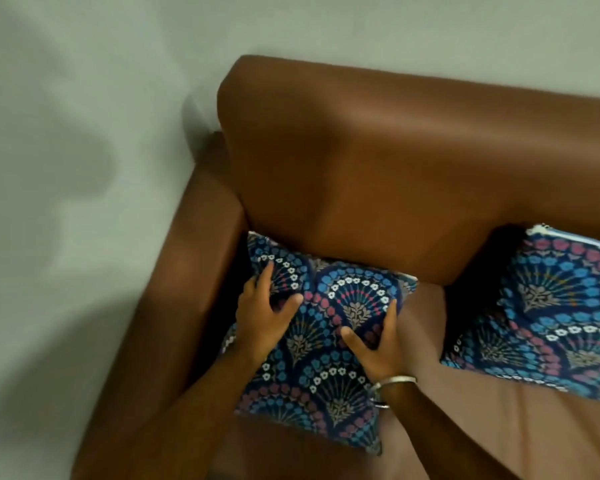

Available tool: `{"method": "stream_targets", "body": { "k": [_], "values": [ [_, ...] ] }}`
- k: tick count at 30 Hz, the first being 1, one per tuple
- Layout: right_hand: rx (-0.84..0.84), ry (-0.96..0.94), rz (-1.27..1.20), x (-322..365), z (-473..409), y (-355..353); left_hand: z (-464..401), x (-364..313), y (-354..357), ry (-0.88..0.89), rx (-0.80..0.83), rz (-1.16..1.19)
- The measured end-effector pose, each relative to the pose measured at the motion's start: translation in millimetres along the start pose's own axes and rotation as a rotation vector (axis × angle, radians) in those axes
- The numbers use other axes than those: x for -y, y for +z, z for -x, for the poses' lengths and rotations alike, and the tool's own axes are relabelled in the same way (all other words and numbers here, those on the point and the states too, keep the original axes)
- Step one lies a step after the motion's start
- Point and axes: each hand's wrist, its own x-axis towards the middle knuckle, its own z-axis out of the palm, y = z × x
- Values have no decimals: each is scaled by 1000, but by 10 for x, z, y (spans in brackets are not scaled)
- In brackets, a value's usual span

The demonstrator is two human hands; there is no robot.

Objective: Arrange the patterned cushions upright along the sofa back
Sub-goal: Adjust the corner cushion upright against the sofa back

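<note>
Cushion (326,341) w/ both hands (264,320) on it, leaning vs sofa back (395,161).

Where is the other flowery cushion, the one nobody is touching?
In the head view, the second cushion leans against the sofa back at the picture's right edge, apart from the cushion under both hands.

Two hands press on a patterned cushion (321,344) in the brown sofa (395,161) corner: left hand (262,315), right hand (378,344). A second cushion (548,313) leans against the sofa back nearby.
</note>
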Motion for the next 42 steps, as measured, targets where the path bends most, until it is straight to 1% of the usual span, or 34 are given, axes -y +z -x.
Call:
{"method": "stream_targets", "body": {
  "k": [2,4,5,6,7,9,11,13,16,18,20,23,26,28,29,31,32,33,35,38,40,42],
  "values": [
    [-79,-188,57,166,190,-97,216,-106,-70,188,-135,131],
    [-178,-361,165,338,238,-189,303,-135,-124,311,-271,176],
    [-194,-418,195,418,193,-213,251,-137,-148,359,-316,176],
    [-177,-434,200,510,109,-212,136,-131,-179,388,-340,162],
    [-144,-421,215,592,-12,-205,-27,-123,-219,389,-335,143],
    [-86,-353,279,712,-292,-156,-377,-106,-307,314,-227,101],
    [-70,-293,267,750,-482,-117,-583,-57,-344,284,-136,39],
    [-91,-241,174,706,-502,-115,-660,47,-368,320,-144,11],
    [-73,-217,94,531,-392,-214,-725,130,-477,298,-149,107],
    [20,-240,107,471,-386,-250,-760,134,-516,292,-88,152],
    [85,-255,129,457,-415,-180,-714,162,-525,289,-103,147],
    [112,-276,176,503,-486,9,-637,302,-587,245,-192,146],
    [142,-246,154,613,-564,82,-718,326,-709,210,-155,122],
    [145,-246,181,699,-544,10,-781,252,-695,193,-141,96],
    [141,-238,217,737,-491,-90,-749,184,-637,176,-156,65],
    [139,-274,357,755,-301,-382,-512,68,-448,164,-262,-68],
    [135,-318,464,731,-175,-589,-316,-16,-298,193,-305,-136],
    [120,-353,575,684,-34,-840,-87,-147,-109,244,-305,-180],
    [62,-372,737,572,279,-1421,386,-517,354,363,-191,-231],
    [-89,-291,850,332,768,-2494,1003,-1328,1193,574,46,-256],
    [-213,-223,894,158,1007,-3292,1333,-1935,1780,717,133,-253],
    [-364,-136,888,-28,1175,-4126,1640,-2522,2378,861,190,-219]
  ]
}}
